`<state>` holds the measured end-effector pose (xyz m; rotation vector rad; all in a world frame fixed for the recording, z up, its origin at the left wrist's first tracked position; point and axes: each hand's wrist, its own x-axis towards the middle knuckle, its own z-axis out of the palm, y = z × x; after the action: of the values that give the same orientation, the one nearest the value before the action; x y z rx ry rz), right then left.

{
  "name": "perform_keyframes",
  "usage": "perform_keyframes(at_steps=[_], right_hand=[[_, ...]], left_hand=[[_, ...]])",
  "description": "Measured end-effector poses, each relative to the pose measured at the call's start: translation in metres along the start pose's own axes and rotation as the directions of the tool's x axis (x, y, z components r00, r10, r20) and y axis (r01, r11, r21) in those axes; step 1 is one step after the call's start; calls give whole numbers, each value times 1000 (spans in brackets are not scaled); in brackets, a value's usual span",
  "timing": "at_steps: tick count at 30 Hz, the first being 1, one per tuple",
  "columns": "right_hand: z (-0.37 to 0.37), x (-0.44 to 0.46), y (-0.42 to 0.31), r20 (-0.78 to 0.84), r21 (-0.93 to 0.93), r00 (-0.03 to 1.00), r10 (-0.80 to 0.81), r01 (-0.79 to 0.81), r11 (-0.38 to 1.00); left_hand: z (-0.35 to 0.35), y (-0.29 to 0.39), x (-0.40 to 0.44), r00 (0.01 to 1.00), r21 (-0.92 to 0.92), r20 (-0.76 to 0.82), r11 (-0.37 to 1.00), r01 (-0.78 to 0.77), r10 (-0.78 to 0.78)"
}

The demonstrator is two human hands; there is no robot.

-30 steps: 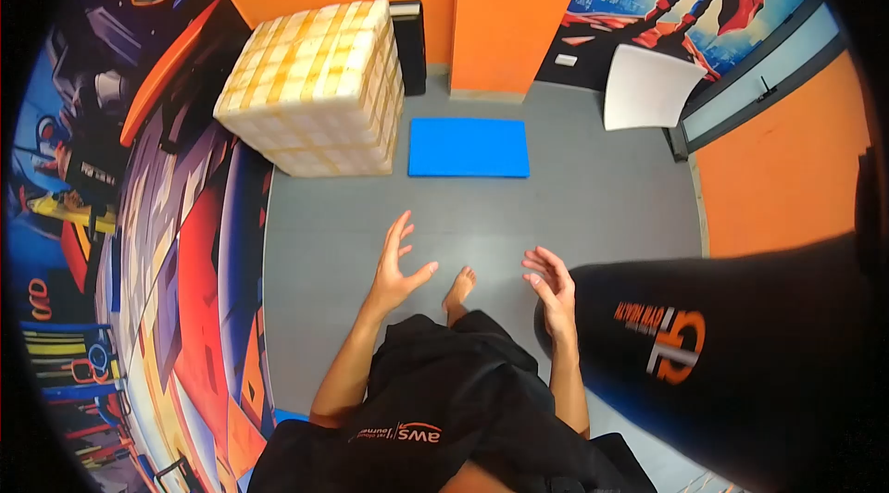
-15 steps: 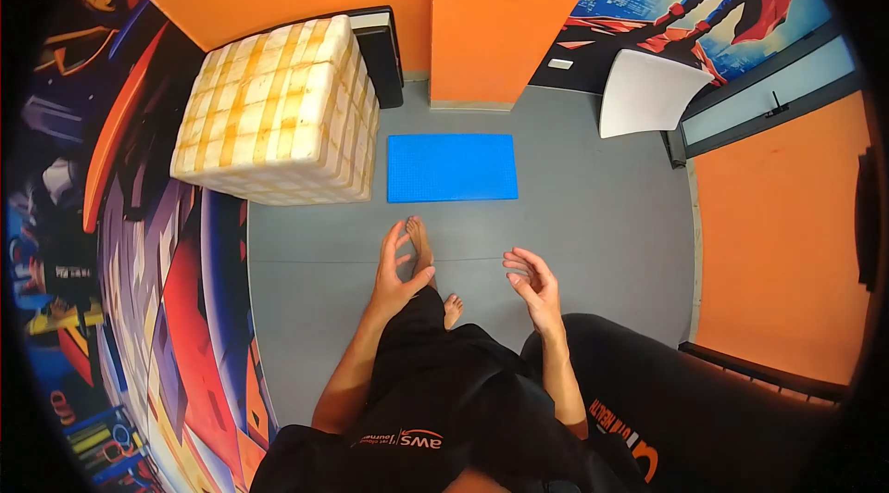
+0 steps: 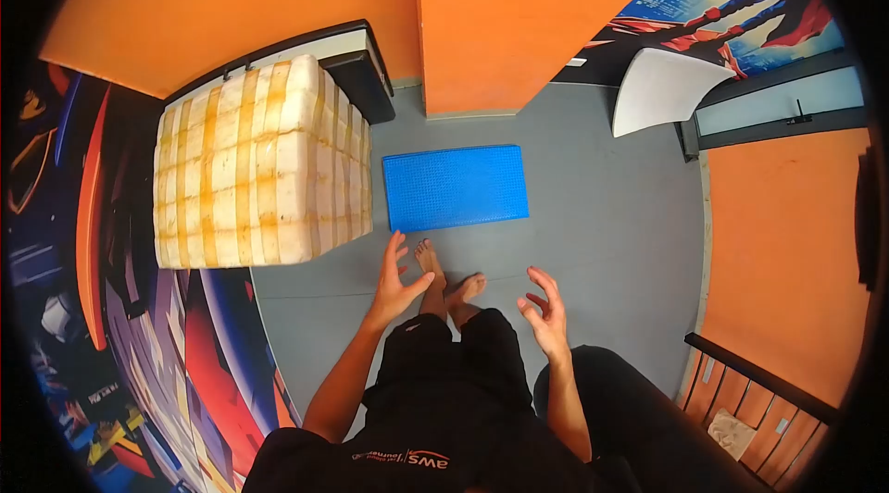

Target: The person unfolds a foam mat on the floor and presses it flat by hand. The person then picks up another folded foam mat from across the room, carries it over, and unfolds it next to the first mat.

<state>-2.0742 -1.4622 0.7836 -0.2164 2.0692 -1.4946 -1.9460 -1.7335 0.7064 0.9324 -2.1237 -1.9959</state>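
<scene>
My left hand (image 3: 400, 282) is held out over the grey floor, fingers apart and holding nothing. It appears just below the front left corner of a blue textured mat (image 3: 456, 186), without touching it. My right hand (image 3: 544, 312) is raised to the right of my feet, its fingers bent and apart, with nothing in it. Between the two hands my bare feet (image 3: 428, 257) stand on the floor, close to the near edge of the mat. A large white block wrapped in yellow tape (image 3: 245, 169) stands left of the mat.
An orange pillar (image 3: 505, 30) rises behind the mat. At the back right is a white curved panel (image 3: 662, 90). A black punching bag (image 3: 620, 410) is at my lower right, near a black rack (image 3: 759, 377). A colourful mural covers the left wall.
The view has moved forward and turned, bringing the block and mat closer. My feet have stepped nearer the mat. The bag has slid down in view, and the rack now shows. Both hands remain apart and empty.
</scene>
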Motion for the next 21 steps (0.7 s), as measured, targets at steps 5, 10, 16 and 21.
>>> perform_keyframes(at_steps=[5,10,16,21], right_hand=[[10,53,44,27,-111,998,57,-54,992],[39,126,225,-61,-16,988,143,-144,989],[101,186,388,-178,-17,937,301,-309,951],[84,279,513,0,-502,981,-191,166,849]], left_hand=[[12,-45,55,995,68,-30,993,94,-92],[33,-206,124,979,266,-171,951,156,-113],[65,-381,166,891,300,-361,871,390,-275],[78,-492,236,965,557,-220,794,244,-142]])
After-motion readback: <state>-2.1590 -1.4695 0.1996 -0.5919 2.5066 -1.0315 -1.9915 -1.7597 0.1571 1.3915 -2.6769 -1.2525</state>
